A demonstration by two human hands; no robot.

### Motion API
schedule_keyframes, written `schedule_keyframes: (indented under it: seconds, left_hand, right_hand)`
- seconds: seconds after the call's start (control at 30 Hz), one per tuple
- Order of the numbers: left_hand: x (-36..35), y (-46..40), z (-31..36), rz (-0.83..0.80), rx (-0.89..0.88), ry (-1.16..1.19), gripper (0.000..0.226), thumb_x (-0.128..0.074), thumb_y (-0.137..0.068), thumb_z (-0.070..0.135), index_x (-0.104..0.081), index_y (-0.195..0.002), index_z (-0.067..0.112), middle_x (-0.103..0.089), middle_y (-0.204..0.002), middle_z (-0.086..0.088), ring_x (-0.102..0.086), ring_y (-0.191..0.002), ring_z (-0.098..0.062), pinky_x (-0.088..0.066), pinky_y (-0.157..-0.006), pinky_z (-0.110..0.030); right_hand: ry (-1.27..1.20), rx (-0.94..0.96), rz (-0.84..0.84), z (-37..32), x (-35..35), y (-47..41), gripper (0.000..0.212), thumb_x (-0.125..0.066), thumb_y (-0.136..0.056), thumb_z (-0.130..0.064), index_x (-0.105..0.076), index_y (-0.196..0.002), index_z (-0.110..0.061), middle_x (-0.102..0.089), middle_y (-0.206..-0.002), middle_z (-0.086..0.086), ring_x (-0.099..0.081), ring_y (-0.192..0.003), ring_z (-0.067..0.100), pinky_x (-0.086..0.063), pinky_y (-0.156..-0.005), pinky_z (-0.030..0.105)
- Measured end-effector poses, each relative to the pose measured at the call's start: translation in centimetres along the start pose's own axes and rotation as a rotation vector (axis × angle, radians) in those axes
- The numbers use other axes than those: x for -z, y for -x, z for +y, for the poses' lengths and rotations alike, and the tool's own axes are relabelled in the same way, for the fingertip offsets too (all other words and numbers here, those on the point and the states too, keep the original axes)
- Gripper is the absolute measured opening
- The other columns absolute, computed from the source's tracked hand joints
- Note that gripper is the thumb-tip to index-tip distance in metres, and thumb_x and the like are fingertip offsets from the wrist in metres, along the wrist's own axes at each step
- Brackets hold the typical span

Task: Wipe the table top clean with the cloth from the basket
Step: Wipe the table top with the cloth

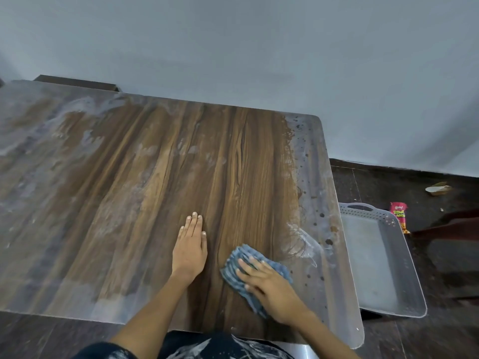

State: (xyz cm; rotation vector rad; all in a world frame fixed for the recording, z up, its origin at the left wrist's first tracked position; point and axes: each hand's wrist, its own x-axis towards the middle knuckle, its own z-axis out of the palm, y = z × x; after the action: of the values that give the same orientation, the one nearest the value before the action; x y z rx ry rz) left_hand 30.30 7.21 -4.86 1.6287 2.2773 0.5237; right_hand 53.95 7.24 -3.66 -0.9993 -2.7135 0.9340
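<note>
A wood-grain table top point(145, 182) fills the view. Its middle shows bare brown wood, while grey-white dust covers the left part, the far edge and a strip along the right edge with dark spots. A crumpled blue cloth point(237, 261) lies on the table near the front right. My right hand point(269, 286) presses flat on the cloth, fingers spread over it. My left hand point(190, 244) rests flat on the bare wood just left of the cloth, fingers together, holding nothing. A grey plastic basket point(404, 257) sits on the floor to the right of the table.
A grey wall rises behind the table. The dark floor on the right holds a pink snack packet point(399, 213) and a scrap of paper point(438, 189) beyond the basket. A dark wooden piece point(77, 82) shows behind the table's far left corner.
</note>
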Motion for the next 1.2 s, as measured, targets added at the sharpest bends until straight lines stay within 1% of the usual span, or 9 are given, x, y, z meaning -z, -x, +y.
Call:
schedule_keyframes:
  seconds: [0.07,0.17,0.27,0.5,0.6,0.73,0.9,1.03,1.2]
  left_hand:
    - [0.2,0.2,-0.1,-0.005,-0.010,0.002,0.048,-0.026,-0.101,0.022,-0.018,-0.147,0.007,-0.014,-0.156,-0.004,-0.006,-0.145,-0.014,-0.005,-0.118,-0.028]
    - [0.4,0.5,-0.3,-0.035,-0.026,-0.008,0.049,-0.024,-0.102,0.023,-0.014,-0.147,0.008,-0.010,-0.157,-0.003,-0.003,-0.145,-0.014,-0.004,-0.118,-0.028]
    - [0.7,1.1,-0.7,-0.073,-0.053,-0.019,0.049,-0.023,-0.102,0.024,-0.012,-0.147,0.008,-0.009,-0.157,-0.003,-0.001,-0.145,-0.013,-0.003,-0.119,-0.028]
    - [0.9,3.1,-1.6,-0.105,-0.103,-0.021,0.050,-0.026,-0.101,0.023,-0.014,-0.147,0.008,-0.010,-0.157,-0.004,-0.003,-0.145,-0.015,-0.004,-0.119,-0.030]
    - [1.1,4.1,-2.0,-0.106,-0.119,-0.032,0.050,-0.024,-0.102,0.024,-0.013,-0.147,0.008,-0.009,-0.157,-0.004,-0.002,-0.145,-0.014,-0.004,-0.119,-0.030]
    - [1.0,5.8,-2.4,-0.120,-0.126,-0.036,0.050,-0.022,-0.102,0.026,-0.010,-0.147,0.010,-0.006,-0.157,-0.002,0.001,-0.145,-0.014,-0.002,-0.119,-0.029]
    - [0.9,7.4,-2.8,-0.110,-0.124,-0.036,0.050,-0.022,-0.102,0.026,-0.010,-0.147,0.009,-0.007,-0.157,-0.002,0.000,-0.145,-0.014,-0.001,-0.118,-0.029]
    - [0.7,8.0,-2.7,-0.113,-0.117,-0.020,0.050,-0.025,-0.102,0.023,-0.014,-0.147,0.007,-0.009,-0.157,-0.005,-0.003,-0.145,-0.017,-0.002,-0.118,-0.030]
    - [0.8,7.9,-2.8,-0.120,-0.106,-0.007,0.050,-0.024,-0.101,0.024,-0.013,-0.147,0.008,-0.009,-0.157,-0.004,-0.003,-0.145,-0.017,-0.001,-0.118,-0.031]
  right_hand:
    - [-0.048,-0.086,0.054,1.6,1.6,1.3,0.041,-0.040,-0.100,-0.028,-0.035,-0.141,-0.030,-0.020,-0.149,-0.022,-0.001,-0.142,-0.007,0.003,-0.117,0.019]
    - [-0.036,-0.300,0.240,2.9,3.5,-0.8,0.040,-0.042,-0.100,-0.015,-0.041,-0.140,-0.019,-0.021,-0.149,-0.012,-0.012,-0.146,0.012,0.000,-0.116,0.019]
    - [0.033,-0.481,0.352,0.9,2.5,-4.2,0.042,-0.037,-0.102,-0.015,-0.037,-0.144,-0.015,-0.018,-0.155,-0.003,-0.006,-0.147,0.018,-0.003,-0.119,0.029]
    - [0.058,-0.157,0.169,-6.2,-4.5,-2.0,0.046,-0.040,-0.098,-0.015,-0.038,-0.143,-0.017,-0.020,-0.156,-0.002,0.004,-0.142,0.012,0.012,-0.114,0.022]
    - [0.019,-0.115,0.115,-5.8,-5.1,3.3,0.043,-0.041,-0.099,-0.022,-0.041,-0.142,-0.022,-0.021,-0.152,-0.011,0.001,-0.144,0.012,0.002,-0.119,0.027]
    - [0.062,-0.204,0.186,-3.2,-2.2,7.8,0.040,-0.043,-0.100,-0.021,-0.038,-0.140,-0.021,-0.023,-0.150,-0.009,-0.010,-0.145,0.016,-0.004,-0.119,0.026]
    - [0.109,-0.532,0.404,-4.0,-2.0,3.1,0.042,-0.038,-0.101,-0.016,-0.038,-0.143,-0.015,-0.018,-0.155,-0.001,-0.008,-0.147,0.020,-0.005,-0.118,0.029]
    - [0.198,-0.233,0.308,-9.8,-5.3,1.1,0.037,-0.054,-0.086,-0.018,-0.063,-0.122,-0.016,-0.055,-0.137,0.005,-0.038,-0.136,0.020,-0.015,-0.114,0.032]
    - [0.143,-0.195,0.141,-7.5,-6.8,7.2,0.043,-0.036,-0.101,-0.026,-0.033,-0.144,-0.027,-0.016,-0.152,-0.014,0.004,-0.145,0.012,0.011,-0.116,0.025]
